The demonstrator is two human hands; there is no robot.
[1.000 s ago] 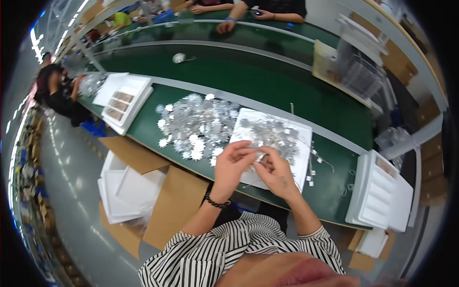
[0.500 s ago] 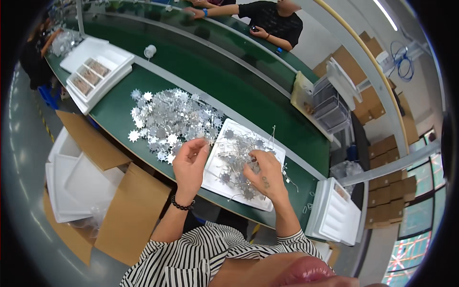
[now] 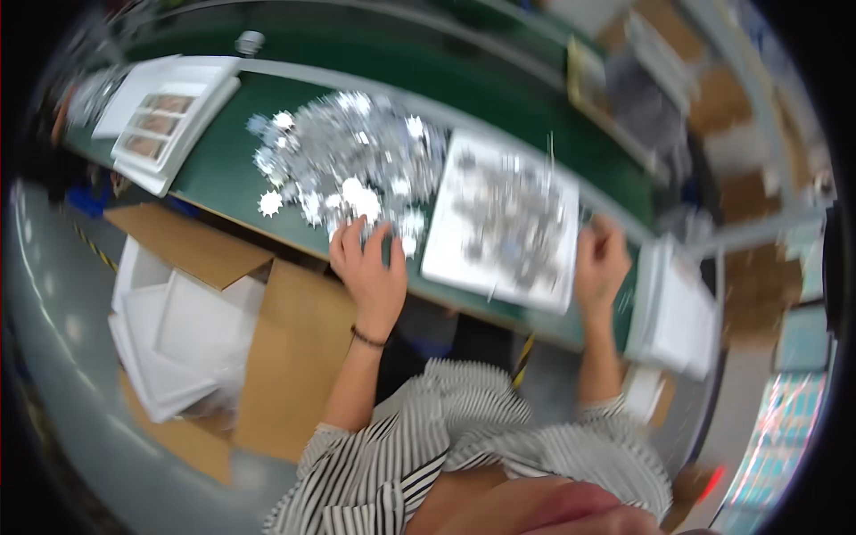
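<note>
My left hand is at the near edge of a pile of shiny silver star-shaped metal pieces, fingers spread, fingertips at the closest pieces. To the right of the pile is a white foam tray. In it lies a tangle of similar star pieces with thin wires, smeared by motion. Just past the tray's right side is my right hand, its fingers curled together; blur hides whatever they may hold.
A white foam box with compartments of brownish parts stands at the bench's left. White foam trays stand at the right end. An open cardboard box with white foam sheets is below the front edge. A white spool sits farther back.
My right hand has left the wired pieces and moved right, beyond the tray. My left hand has opened and reached to the pile's near edge. The whole view has shifted and blurred.
</note>
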